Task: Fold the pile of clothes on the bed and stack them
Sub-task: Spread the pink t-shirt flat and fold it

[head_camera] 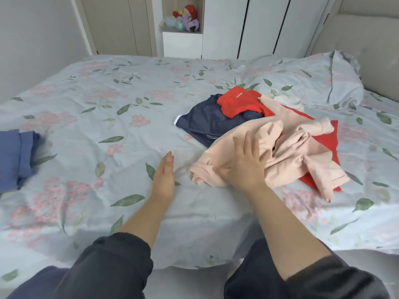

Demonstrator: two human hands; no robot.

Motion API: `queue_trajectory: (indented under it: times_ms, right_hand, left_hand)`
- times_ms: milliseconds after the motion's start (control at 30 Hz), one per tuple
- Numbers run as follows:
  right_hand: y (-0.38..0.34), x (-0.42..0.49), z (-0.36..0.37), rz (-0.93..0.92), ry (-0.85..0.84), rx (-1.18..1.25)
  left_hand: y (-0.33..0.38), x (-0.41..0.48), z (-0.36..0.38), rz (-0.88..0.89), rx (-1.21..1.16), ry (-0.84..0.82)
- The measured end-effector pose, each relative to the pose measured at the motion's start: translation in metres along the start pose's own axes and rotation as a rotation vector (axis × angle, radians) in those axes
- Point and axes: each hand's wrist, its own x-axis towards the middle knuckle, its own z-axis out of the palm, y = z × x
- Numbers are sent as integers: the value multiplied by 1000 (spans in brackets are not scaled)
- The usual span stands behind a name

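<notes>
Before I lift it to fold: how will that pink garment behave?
The pink garment lies crumpled in soft folds, so it is probably floppy and will likely drape from the right hand. It overlaps the red garment, so it may drag that along.

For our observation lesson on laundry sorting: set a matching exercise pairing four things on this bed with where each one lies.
Things:
1. pink garment
2. navy garment
3. blue folded garment
4. pillow

Places:
A. far left edge of the bed
B. near the headboard
C. under the right hand
D. in the pile, partly beneath a red garment

Pairs: 1-C, 2-D, 3-A, 4-B
</notes>
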Motion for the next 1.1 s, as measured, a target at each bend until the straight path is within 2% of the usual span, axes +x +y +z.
queue_trajectory:
  times_ms: [67,133,233,300,367,467,600,667,767,833,900,967,1033,1100]
  right_hand:
    - [11,2,7,79,-197,-87]
    - [11,3,12,88,-280,-118]
    - [4,2,18,91,-152,13]
    - [-4,-1,14,145,-56,347]
    - [-17,-3,6,124,26,586]
    - [-57,-13,-6,-130,47,631]
    - [-138,-27,-30,-430,19,820]
    - [-177,-23,-54,-451,24,1015]
    - [-214,2,-81,-346,104,1214]
    - [-219,23,-78,-243,83,1067]
    - [-205,38,-58,-125,-91,775]
    - [-184,39,-35,-53,-288,540]
    - [-168,33,-12,-74,-379,477]
    - [-161,15,5,-111,-502,486]
  left_hand:
    - [-2,-2,-7,-5,52,-77]
    - [0,-4,-12,-14,95,-129]
    - [7,-7,-24,-31,193,-198]
    - [14,-10,-35,-63,220,-218]
    - [27,-13,-48,-102,146,-190]
    - [58,-18,-66,-136,-24,-88]
    - [101,-29,-93,-94,-234,-10]
    - [116,-34,-109,-79,-376,35]
    - [126,-35,-135,-37,-526,10]
    - [129,-37,-143,-36,-570,-13]
    - [124,-38,-147,-75,-562,-11]
    - [120,-38,-148,-202,-478,84]
    - [115,-36,-149,-321,-311,202]
    - [112,-32,-148,-331,-180,218]
